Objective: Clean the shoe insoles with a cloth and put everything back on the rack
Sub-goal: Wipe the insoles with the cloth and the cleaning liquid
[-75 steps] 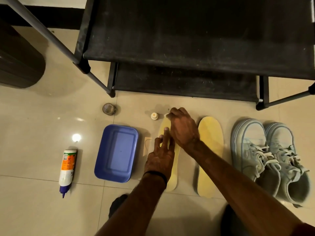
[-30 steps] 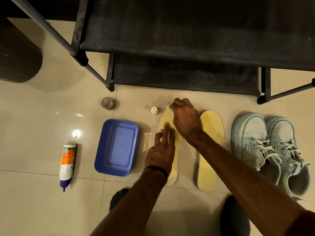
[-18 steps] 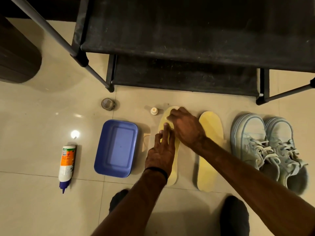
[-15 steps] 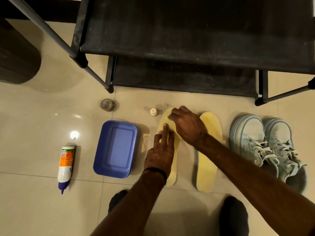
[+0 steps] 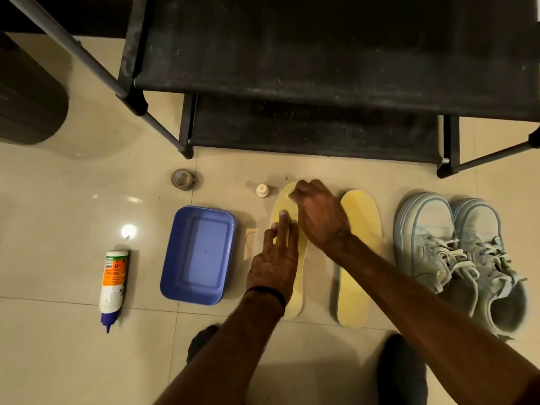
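Head view, the only one. Left hand pressing flat, fingers straight, on the left insole at floor centre, pinning it in place. Right hand curled over the toe end of that insole at about 12 o'clock from the left hand, fingers bunched as if gripping something small and pale; presumably the cloth, but too hidden to say for certain. Second insole lying just beside at 3 o'clock, under the right forearm, untouched. Judged to be mid-wipe on the first insole: best done with steady downward pressure from the holding hand, strokes running toe to heel, and a fresh face of cloth for the heel. Pair of pale sneakers further out at 3 o'clock, laces loose. Blue tub at 9 o'clock, close beside the insole; white bottle lying on its side beyond that. Small cap and a tape roll near 11 o'clock, the cap close enough to be knocked by a long stroke. Black rack at 12 o'clock, visible shelves bare and dusty; nothing blocking the return there.
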